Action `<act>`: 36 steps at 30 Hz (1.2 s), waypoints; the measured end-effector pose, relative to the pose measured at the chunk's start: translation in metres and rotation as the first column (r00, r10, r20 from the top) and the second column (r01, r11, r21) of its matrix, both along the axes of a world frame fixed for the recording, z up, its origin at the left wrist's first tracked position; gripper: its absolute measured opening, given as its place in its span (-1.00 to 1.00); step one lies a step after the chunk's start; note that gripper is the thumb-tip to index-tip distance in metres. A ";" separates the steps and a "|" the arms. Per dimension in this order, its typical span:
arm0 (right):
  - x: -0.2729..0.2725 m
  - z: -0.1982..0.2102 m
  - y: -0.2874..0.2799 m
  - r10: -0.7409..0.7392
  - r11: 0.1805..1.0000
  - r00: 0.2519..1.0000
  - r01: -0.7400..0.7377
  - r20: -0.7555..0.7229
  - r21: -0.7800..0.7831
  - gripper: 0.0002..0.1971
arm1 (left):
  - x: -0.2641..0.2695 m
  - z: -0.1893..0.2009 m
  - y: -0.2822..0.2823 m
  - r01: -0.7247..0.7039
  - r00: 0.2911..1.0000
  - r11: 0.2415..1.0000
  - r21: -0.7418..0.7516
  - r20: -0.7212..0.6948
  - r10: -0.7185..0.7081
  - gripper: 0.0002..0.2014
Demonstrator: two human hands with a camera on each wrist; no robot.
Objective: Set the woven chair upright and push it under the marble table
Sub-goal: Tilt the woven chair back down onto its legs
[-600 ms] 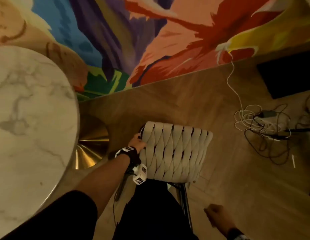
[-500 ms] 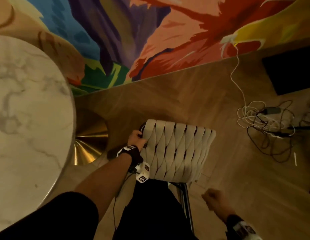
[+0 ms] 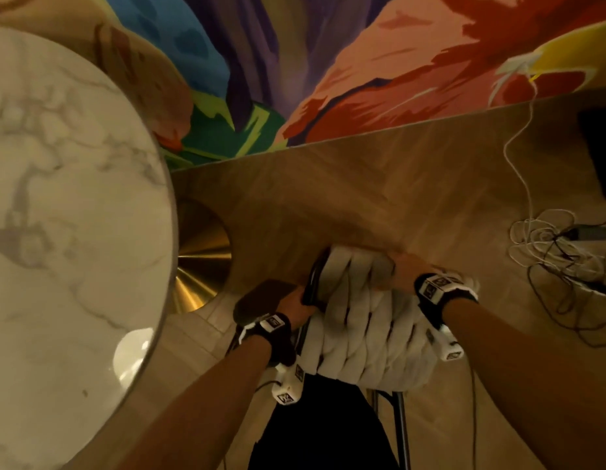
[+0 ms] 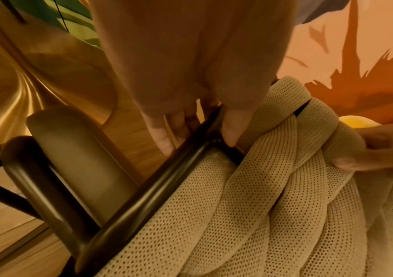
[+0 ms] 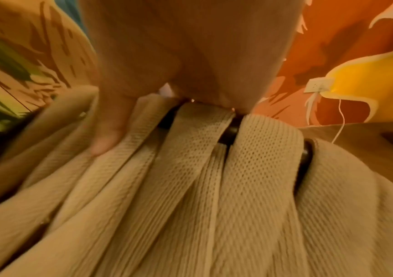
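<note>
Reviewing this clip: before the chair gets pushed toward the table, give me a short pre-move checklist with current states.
1. Left hand grips the dark frame: ok.
2. Right hand holds the top of the woven chair: ok.
3. Chair feet flat on the floor: cannot tell, hidden.
4. Bare floor between chair and marble table: ok.
5. Cable tangle apart from the chair: ok.

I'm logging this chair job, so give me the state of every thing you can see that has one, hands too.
Woven chair: held by its backrest, beside the table, not under it.
Left hand: grips the dark side frame.
Right hand: curled over the backrest's top edge.
Marble table: standing, gold base showing.
White cable: plugged into the wall socket.
</note>
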State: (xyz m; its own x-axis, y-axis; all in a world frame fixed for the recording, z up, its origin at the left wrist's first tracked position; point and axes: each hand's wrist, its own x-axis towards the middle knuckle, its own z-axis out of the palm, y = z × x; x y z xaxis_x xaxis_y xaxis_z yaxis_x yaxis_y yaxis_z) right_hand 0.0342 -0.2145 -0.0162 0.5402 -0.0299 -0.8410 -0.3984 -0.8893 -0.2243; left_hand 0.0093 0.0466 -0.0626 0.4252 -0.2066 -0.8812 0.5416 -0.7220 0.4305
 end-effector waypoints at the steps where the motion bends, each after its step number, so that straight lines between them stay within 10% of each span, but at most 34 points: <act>1: 0.005 -0.005 0.000 -0.002 1.000 0.999 0.003 -0.039 0.013 -0.10 | -0.003 -0.002 0.000 0.011 0.999 1.000 -0.006 0.043 -0.011 -0.47; 15: -0.021 0.059 0.005 0.055 0.971 0.998 -0.045 -0.037 0.233 -0.06 | -0.032 0.074 0.046 -0.013 0.979 0.978 -0.209 0.195 0.055 -0.55; 25: 0.011 0.230 0.012 0.248 0.953 0.912 -0.290 0.326 0.086 -0.65 | 0.035 0.182 0.039 0.181 0.850 0.948 -0.261 0.527 -0.017 -0.56; 30: -0.035 0.193 0.039 0.350 0.932 0.884 -0.361 0.309 -0.022 -0.73 | 0.014 0.168 0.023 0.344 0.708 0.939 -0.003 0.657 -0.257 -0.79; 36: -0.062 0.131 0.055 0.408 0.911 0.892 -0.413 0.196 -0.018 -0.73 | -0.013 0.132 0.022 0.425 0.757 0.898 0.118 0.497 -0.424 -0.74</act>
